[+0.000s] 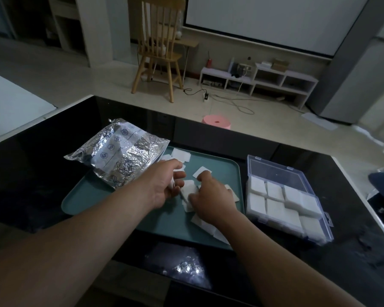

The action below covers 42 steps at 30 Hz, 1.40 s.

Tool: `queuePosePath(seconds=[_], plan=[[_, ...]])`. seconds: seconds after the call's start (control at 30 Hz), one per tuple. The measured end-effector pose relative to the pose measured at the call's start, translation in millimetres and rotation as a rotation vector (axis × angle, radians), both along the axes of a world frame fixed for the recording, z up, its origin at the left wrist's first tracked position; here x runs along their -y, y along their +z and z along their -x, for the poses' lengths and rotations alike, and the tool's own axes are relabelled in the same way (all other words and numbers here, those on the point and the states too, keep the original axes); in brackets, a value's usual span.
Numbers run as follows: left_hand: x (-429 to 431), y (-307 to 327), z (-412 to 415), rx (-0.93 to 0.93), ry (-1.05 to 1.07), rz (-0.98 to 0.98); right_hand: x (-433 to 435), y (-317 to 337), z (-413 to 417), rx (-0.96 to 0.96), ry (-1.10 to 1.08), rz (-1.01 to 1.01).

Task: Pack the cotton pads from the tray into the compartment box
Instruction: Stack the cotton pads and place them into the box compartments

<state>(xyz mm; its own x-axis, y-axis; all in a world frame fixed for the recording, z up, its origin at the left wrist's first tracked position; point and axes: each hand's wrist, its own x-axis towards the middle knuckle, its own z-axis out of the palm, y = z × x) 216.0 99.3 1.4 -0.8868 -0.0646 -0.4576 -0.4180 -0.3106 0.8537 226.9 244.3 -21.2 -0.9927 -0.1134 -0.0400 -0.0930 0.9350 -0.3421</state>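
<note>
A teal tray (220,167) lies on the dark table with several white square cotton pads (200,171) scattered on it. My left hand (164,185) hovers over the tray's middle, fingers curled round a small stack of pads held on edge. My right hand (211,196) is just to its right, fingers curled down onto the loose pads, pinching at them. To the right of the tray stands a clear plastic compartment box (286,173), lid open, its compartments filled with white pads (275,204).
A crumpled silver foil bag (120,154) rests on the tray's left rear corner. The glossy black table (31,173) reflects a lamp near its front edge. Beyond the table stand a pink stool (216,121) and a wooden chair (160,47).
</note>
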Motion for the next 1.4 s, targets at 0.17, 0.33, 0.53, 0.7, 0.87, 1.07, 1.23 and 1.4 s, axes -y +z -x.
queuePosePath(seconds=[0.17, 0.33, 0.53, 0.7, 0.87, 1.07, 1.23, 1.4], plan=[[5.1, 3.1, -1.0, -0.018, 0.019, -0.007, 0.6, 0.4, 1.3, -0.112, 0.037, -0.050], [11.6, 2.6, 5.3, -0.087, 0.019, -0.012, -15.6, 28.7, 4.9, -0.027, -0.064, 0.483], [-16.7, 13.9, -5.8, -0.208, -0.247, -0.255, -43.9, 52.0, -6.3, 0.441, -0.209, 1.288], [-57.4, 19.3, -18.1, -0.273, -0.413, -0.234, -53.4, 57.1, -19.2, 0.369, -0.376, 1.279], [-82.1, 17.9, -20.1, -0.167, -0.339, -0.270, -78.0, 54.8, -27.7, -0.080, -0.233, 0.632], [-97.6, 22.2, -25.1, -0.054, -0.613, -0.424, -113.7, 62.2, -48.3, -0.160, 0.162, 0.307], [-115.5, 8.7, -23.6, -0.014, -0.669, -0.585, -135.7, 55.1, -53.3, -0.091, 0.115, 0.570], [-129.4, 11.2, -25.1, -0.081, -0.665, -0.507, -146.9, 58.5, -51.1, -0.093, 0.136, 0.557]])
